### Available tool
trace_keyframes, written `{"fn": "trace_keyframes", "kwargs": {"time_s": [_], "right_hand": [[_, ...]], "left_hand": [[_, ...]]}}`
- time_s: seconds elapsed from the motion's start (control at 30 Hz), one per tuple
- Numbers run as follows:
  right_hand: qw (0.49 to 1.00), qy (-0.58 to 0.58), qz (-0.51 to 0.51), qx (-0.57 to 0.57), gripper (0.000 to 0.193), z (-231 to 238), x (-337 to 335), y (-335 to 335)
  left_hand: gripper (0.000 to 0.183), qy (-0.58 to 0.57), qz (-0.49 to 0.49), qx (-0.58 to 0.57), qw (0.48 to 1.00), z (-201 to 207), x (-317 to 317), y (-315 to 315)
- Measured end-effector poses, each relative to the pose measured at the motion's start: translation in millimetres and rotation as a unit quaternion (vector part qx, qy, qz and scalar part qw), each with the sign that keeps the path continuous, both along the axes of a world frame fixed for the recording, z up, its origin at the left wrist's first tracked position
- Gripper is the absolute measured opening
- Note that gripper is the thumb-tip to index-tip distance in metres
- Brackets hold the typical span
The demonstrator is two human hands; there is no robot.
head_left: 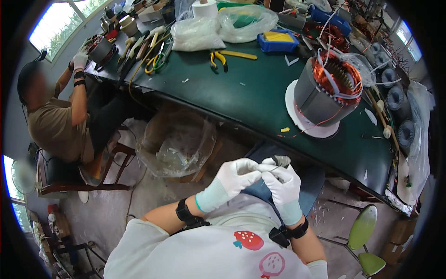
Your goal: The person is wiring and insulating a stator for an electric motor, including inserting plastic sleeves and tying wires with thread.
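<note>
Both my hands wear white gloves with teal cuffs and meet over my lap, just in front of the bench edge. My left hand point(234, 176) pinches its thumb and fingers together close to the right fingertips; anything between them is too small to make out. In my right hand point(282, 182), the fingers close around a small grey fibrous bundle point(281, 161). A thin dark strand seems to run from it between the hands. Beyond them on the bench stands a grey motor stator point(316, 95) with copper windings and white ties, on a round white pad point(297, 122).
The green bench point(223, 83) carries yellow-handled pliers point(217, 60), green-handled scissors point(160, 60), plastic bags point(197, 35) and a blue tray point(278, 43). Stator-like rings line the right edge. At left, a seated person point(60, 107) handles a smaller stator. A bag-lined bin point(176, 144) stands below.
</note>
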State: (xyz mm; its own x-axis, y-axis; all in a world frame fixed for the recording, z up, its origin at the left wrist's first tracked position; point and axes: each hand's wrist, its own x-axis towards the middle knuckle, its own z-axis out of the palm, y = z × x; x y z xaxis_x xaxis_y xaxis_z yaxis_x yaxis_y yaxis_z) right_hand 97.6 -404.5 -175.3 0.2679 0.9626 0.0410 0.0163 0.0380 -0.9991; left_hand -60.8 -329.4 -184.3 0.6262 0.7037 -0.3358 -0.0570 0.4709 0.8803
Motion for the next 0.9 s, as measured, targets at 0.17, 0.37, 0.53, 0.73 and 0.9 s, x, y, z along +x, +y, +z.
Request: {"fn": "trace_keyframes", "kwargs": {"time_s": [0.17, 0.37, 0.53, 0.73, 0.9], "right_hand": [[0.999, 0.021, -0.044, -0.005, 0.016, -0.2, 8.2, -2.3], [0.992, -0.103, 0.013, 0.078, 0.021, 5.4, 13.2, 6.6], [0.976, -0.177, 0.068, 0.106, 0.020, -1.9, 8.7, 17.1], [0.998, 0.044, 0.049, 0.024, 0.009, -6.5, 33.4, -0.7], [0.991, 0.130, -0.033, -0.009, 0.021, -16.7, 78.6, -36.4]], "left_hand": [[0.019, 0.000, -0.065, 0.022, 0.998, 1.8, 14.0, 5.4], [0.024, -0.229, -0.099, -0.291, 0.924, 0.7, -8.0, 21.7], [0.014, -0.003, -0.065, -0.134, 0.989, 22.9, -13.6, 24.6], [0.023, -0.371, 0.127, -0.333, 0.858, 31.0, -81.9, 84.0], [0.014, 0.247, 0.411, 0.229, 0.847, 57.9, -181.7, 135.1]]}}
